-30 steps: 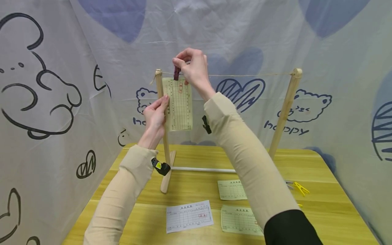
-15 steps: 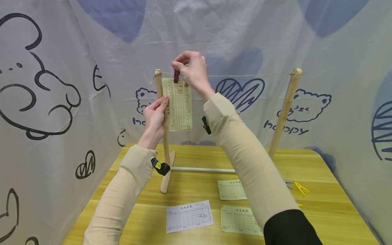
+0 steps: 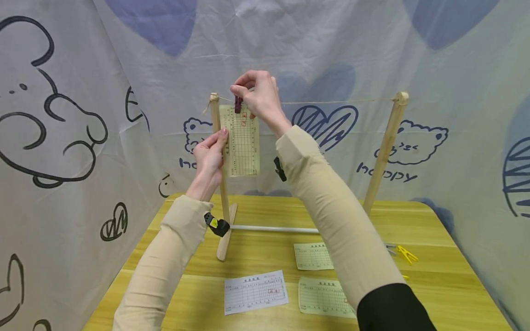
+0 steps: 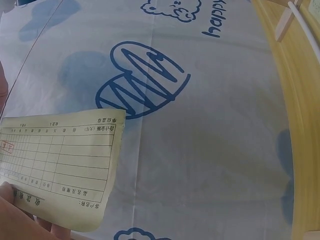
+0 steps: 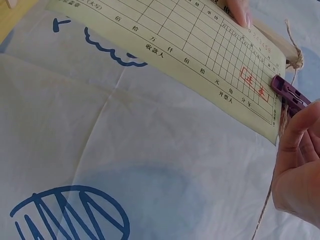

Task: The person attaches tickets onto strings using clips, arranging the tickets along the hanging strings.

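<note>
A pale yellow printed slip (image 3: 244, 147) hangs upright below the right fingers and to the right of the left ones, its top edge under one purple clip (image 3: 238, 105). The right hand (image 3: 262, 96) pinches the clip's upper end between thumb and fingers; the left hand (image 3: 210, 154) pinches the slip's left edge, fingers closed to the paper's thickness. The step in hand looks to be pegging this slip to the one string (image 3: 339, 101) running rightward behind the right fingers; whether the clip has caught the string too is hard to tell. The next move would call for easing the right fingers off only once both are gripped. Two posts carry the string: the left post (image 3: 225, 197) just beside the left fingers, the right post (image 3: 387, 149) well apart from both hands. Far below the fingers, the bench (image 3: 439, 294) bears one white slip (image 3: 256, 292), two more yellow slips (image 3: 320, 299) partly behind the right sleeve (image 3: 343, 207), a yellow clip (image 3: 407, 254), a part-hidden grey clip (image 3: 391, 248) and another sliver of yellow.
</note>
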### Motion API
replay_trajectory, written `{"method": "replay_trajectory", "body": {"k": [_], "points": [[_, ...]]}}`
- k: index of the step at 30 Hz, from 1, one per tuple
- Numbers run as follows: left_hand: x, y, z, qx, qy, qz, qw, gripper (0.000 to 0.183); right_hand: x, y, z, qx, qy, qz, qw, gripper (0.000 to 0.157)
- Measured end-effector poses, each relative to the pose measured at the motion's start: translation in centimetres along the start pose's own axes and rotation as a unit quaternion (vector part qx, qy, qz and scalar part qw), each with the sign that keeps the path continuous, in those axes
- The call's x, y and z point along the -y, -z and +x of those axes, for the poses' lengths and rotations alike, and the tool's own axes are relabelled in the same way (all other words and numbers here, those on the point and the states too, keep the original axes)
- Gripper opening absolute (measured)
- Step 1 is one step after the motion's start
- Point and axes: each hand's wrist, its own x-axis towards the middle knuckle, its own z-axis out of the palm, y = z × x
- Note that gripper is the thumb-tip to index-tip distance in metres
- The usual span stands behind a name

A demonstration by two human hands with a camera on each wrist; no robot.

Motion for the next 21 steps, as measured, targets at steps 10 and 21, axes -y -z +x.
{"method": "replay_trajectory", "body": {"k": [10, 21], "points": [[-0.11, 0.08, -0.01, -0.002, 0.003, 0.003, 1.0000, 0.037, 0.01, 0.03, 0.02, 0.016, -0.006, 0.000, 1.000, 0.022], [-0.06, 0.09, 0.05, -0.003, 0.007, 0.007, 0.9999, 0.037, -0.17, 0.24, 0.00, 0.035, -0.001, 0.006, 0.999, 0.026]]}}
